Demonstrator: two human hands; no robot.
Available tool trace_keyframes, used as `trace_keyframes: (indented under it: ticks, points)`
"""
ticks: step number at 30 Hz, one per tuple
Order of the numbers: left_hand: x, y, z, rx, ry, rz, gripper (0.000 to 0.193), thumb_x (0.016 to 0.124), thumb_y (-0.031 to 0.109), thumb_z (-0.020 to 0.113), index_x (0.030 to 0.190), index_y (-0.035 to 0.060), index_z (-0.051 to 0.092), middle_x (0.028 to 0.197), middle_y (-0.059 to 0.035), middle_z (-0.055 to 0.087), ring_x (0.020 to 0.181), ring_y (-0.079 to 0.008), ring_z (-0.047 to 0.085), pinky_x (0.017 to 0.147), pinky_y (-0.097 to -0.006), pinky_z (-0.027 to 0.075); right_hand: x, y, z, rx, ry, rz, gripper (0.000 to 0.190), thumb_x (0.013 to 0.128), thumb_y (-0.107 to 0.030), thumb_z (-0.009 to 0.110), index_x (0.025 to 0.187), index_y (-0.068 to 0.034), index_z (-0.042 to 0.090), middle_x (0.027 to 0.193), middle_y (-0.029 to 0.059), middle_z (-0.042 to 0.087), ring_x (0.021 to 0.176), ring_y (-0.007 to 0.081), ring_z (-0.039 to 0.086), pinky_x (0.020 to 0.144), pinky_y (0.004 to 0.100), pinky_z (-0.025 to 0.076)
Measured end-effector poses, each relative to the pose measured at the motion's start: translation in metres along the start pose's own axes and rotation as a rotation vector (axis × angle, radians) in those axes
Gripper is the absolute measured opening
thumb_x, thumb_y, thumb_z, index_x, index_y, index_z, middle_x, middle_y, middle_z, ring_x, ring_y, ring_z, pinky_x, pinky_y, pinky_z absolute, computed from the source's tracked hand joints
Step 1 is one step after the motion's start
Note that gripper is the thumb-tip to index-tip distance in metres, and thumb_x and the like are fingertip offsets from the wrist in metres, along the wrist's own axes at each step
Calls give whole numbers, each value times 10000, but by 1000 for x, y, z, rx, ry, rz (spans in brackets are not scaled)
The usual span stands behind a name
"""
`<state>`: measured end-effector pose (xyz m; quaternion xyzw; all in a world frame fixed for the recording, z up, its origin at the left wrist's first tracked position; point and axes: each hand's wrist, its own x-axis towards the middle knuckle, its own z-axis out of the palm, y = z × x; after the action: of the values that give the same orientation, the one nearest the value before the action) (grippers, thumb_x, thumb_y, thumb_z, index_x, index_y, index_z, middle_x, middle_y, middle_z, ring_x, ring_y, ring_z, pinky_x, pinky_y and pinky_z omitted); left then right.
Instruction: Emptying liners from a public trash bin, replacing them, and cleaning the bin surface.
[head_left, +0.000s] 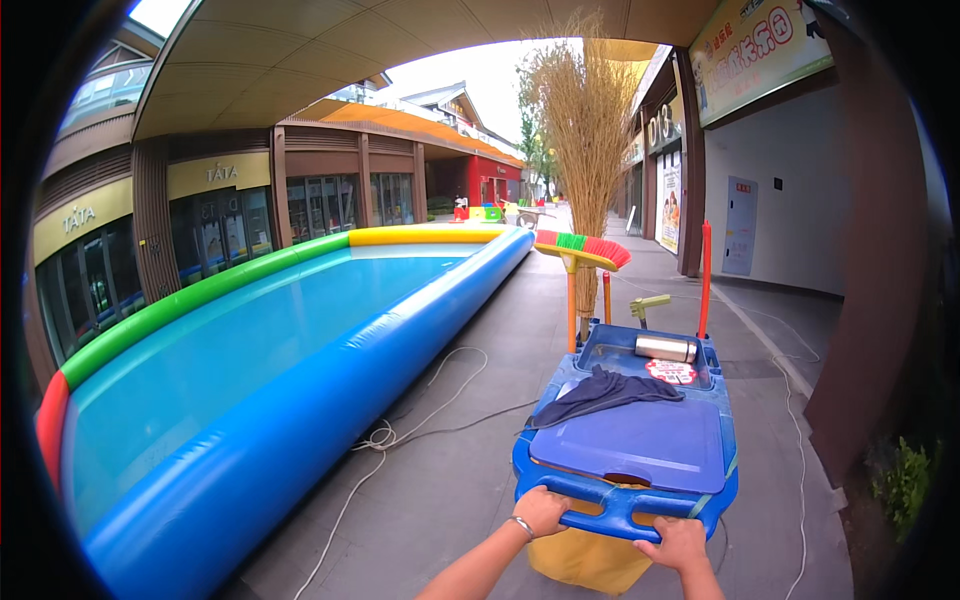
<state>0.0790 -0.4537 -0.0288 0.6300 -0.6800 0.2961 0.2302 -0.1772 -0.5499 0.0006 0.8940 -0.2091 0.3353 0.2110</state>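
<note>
Both hands grip the handle bar of a blue plastic janitor cart (615, 517). My left hand (541, 511), with a metal bracelet at the wrist, is closed around the handle's left part. Around the right part is my right hand (679, 544). A purple-blue lid (634, 439) covers the cart's near half, with a dark cloth (607, 397) draped over its far edge. Beyond it a steel thermos flask (665, 348) lies in the tray (611, 360). Under the handle hangs a yellow bag (589, 559). A push broom (581, 249) and a tall twig broom (592, 142) stand upright at the front.
Along the left runs an inflatable pool (300, 435) holding water. A pale cable (382, 442) lies coiled between pool and cart, and another cable (801, 450) runs along the right. A brown pillar (870, 262) rises at right. Paved floor (495, 397) stretches ahead between shopfronts.
</note>
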Motion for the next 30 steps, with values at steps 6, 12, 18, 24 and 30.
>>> trace_keyframes:
  ticks: [6, 12, 18, 24, 30]
  points:
    - [-7, -15, 12, -41, 22, 35, 259, 617, 335, 650, 724, 111, 576, 675, -47, 603, 656, -209, 573, 661, -320, 407, 1, -14, 9, -40, 47, 42, 445, 555, -526, 617, 613, -88, 570, 568, 86, 567, 547, 261, 569, 507, 368, 437]
    - [0, -11, 13, -148, 60, 133, 450, 660, 520, 580, 731, 76, 582, 657, -71, 599, 652, -230, 579, 649, -330, 414, -8, -7, 3, -59, -1, 78, 452, 567, -536, 605, 605, -87, 567, 564, 93, 563, 541, 276, 563, 499, 376, 430]
    - [-5, -23, 8, -81, 122, 121, 597, 651, 668, 491, 643, 80, 596, 549, -68, 575, 499, -206, 544, 566, -302, 392, 12, -12, 8, -69, -75, 63, 477, 620, -568, 571, 600, -93, 528, 611, 78, 566, 573, 270, 565, 500, 382, 428]
    - [1, -15, 9, -4, 195, 124, 576, 598, 659, 543, 601, 84, 586, 543, -65, 577, 477, -203, 532, 535, -306, 384, 8, -15, -5, -105, -168, 110, 410, 677, -499, 566, 756, -96, 562, 790, 86, 579, 734, 257, 571, 626, 366, 442]
    - [2, -39, 12, 20, 82, 98, 598, 614, 677, 512, 633, 84, 590, 589, -64, 596, 520, -198, 555, 555, -295, 382, -62, -61, 14, 96, 137, 68, 452, 690, -214, 633, 1092, -86, 470, 1256, 148, 352, 1133, 315, 377, 908, 441, 322]
